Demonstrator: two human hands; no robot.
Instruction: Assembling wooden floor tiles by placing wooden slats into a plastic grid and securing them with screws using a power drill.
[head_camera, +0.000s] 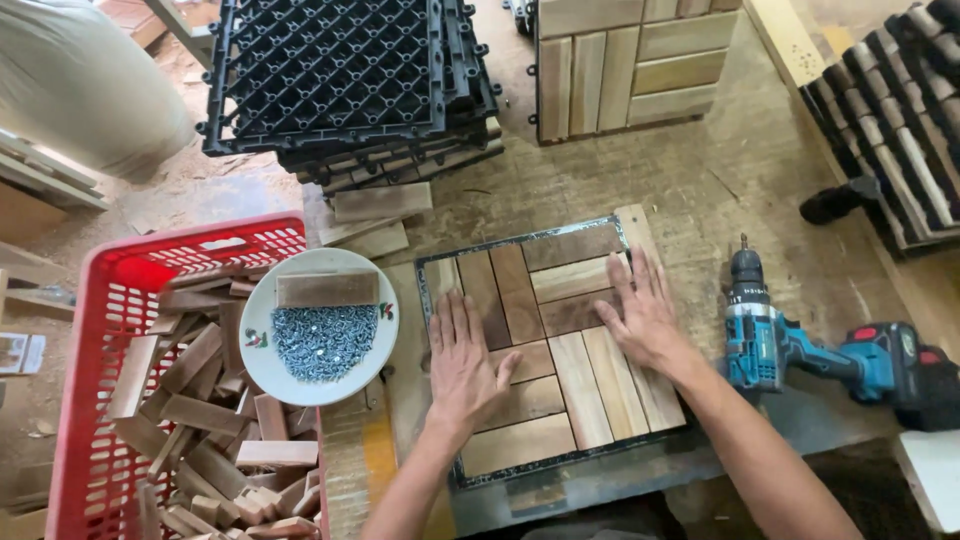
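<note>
Red plastic basket (100, 300) of short wood offcuts (215, 440) far out past the left hand, white bowl (262, 370) of grey screws (323, 342) perched on its rim with one wood block (327, 289) across the top. Left hand (462, 365) and right hand (642, 318) flat, fingers spread, a little apart, pressed on the wooden slat tile (560, 350) inside a metal frame (432, 262), gripping nothing. Stacked black plastic grids (330, 70) and finished tiles (625, 65) beyond the fingertips; teal cordless drill (800, 350) just right of the right hand, on the bench.
</note>
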